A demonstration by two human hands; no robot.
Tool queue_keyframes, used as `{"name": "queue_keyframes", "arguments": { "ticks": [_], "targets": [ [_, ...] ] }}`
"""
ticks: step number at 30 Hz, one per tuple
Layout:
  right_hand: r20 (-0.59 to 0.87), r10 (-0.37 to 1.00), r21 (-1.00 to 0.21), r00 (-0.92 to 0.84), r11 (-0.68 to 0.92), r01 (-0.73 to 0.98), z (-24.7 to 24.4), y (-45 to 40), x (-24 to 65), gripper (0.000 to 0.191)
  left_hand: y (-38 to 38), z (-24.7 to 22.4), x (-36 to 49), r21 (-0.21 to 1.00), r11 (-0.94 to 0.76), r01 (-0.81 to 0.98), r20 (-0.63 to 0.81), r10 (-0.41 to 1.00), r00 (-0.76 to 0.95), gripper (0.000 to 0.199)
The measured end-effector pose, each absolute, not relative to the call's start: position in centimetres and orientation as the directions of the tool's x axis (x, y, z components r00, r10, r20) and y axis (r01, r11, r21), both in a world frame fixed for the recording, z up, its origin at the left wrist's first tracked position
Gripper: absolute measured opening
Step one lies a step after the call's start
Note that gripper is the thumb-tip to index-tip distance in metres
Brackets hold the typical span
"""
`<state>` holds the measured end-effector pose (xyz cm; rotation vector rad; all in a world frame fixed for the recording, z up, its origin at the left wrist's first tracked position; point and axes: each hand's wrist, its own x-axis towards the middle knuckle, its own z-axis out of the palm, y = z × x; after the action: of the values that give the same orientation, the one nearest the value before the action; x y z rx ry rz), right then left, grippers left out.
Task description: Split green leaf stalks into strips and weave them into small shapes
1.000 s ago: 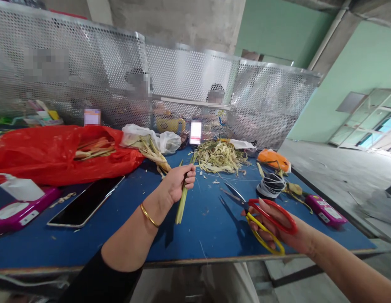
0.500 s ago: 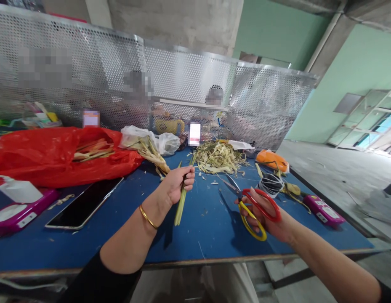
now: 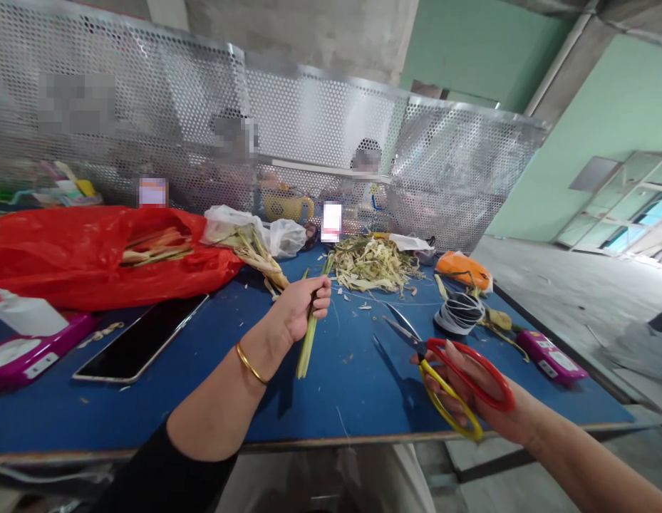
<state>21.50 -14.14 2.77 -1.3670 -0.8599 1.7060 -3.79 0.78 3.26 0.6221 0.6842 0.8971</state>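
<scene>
My left hand (image 3: 303, 308) is closed around a bundle of pale green plant strips (image 3: 308, 349), held above the blue table top; the strips stick out above and below the fist. In my right hand (image 3: 464, 388) is a pair of scissors (image 3: 456, 381) with one red and one yellow handle. Its blades are parted and point up and left, away from the strips. Just beyond my hands lies a heap of pale shredded plant trimmings (image 3: 374, 262). A spool of white thread (image 3: 459, 313) stands beyond the scissors.
A red plastic bag (image 3: 95, 263) with dried stalks lies at the left, a black phone (image 3: 141, 342) in front of it. Purple devices (image 3: 551, 358) sit on both sides. An orange packet (image 3: 463, 269) lies back right. A perforated metal screen (image 3: 320, 114) closes off the table's far side.
My right hand has drawn the scissors to the right and toward me, away from the strips. My left hand has stayed nearly in place with the bundle.
</scene>
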Motion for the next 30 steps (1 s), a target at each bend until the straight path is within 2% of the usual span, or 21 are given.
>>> {"name": "queue_keyframes", "arguments": {
  "ticks": [5,12,17,21,25,30],
  "targets": [
    [-0.398,0.909,-0.894,-0.124,-0.415,-0.172,2.8,-12.9,21.0,0.043,0.7,3.3,-3.7,0.736,0.483,-0.475,-0.267,0.851,0.452,0.028],
    [-0.372,0.922,-0.919,-0.110,-0.382,-0.095,2.2,-10.0,20.6,0.043,0.6,3.2,-3.7,0.744,0.481,-0.464,-0.261,0.849,0.460,0.027],
    [-0.326,0.945,-0.940,0.000,-0.324,0.104,1.7,-8.9,20.9,0.045,0.7,3.2,-3.9,0.738,0.483,-0.471,-0.261,0.848,0.462,0.027],
    [-0.265,0.962,-0.893,0.071,-0.272,0.358,1.4,-8.7,22.0,0.053,1.1,3.5,-4.7,0.719,0.474,-0.508,-0.243,0.856,0.456,0.028],
    [-0.168,0.976,-0.812,-0.139,-0.058,0.580,1.8,-10.0,23.9,0.045,1.9,3.9,-5.9,0.666,0.443,-0.600,-0.204,0.882,0.425,0.030],
    [-0.429,0.806,-0.690,-0.407,-0.002,0.723,4.0,-12.1,26.0,0.034,2.1,4.0,-6.2,0.633,0.444,-0.635,-0.186,0.883,0.432,0.030]
  ]
}}
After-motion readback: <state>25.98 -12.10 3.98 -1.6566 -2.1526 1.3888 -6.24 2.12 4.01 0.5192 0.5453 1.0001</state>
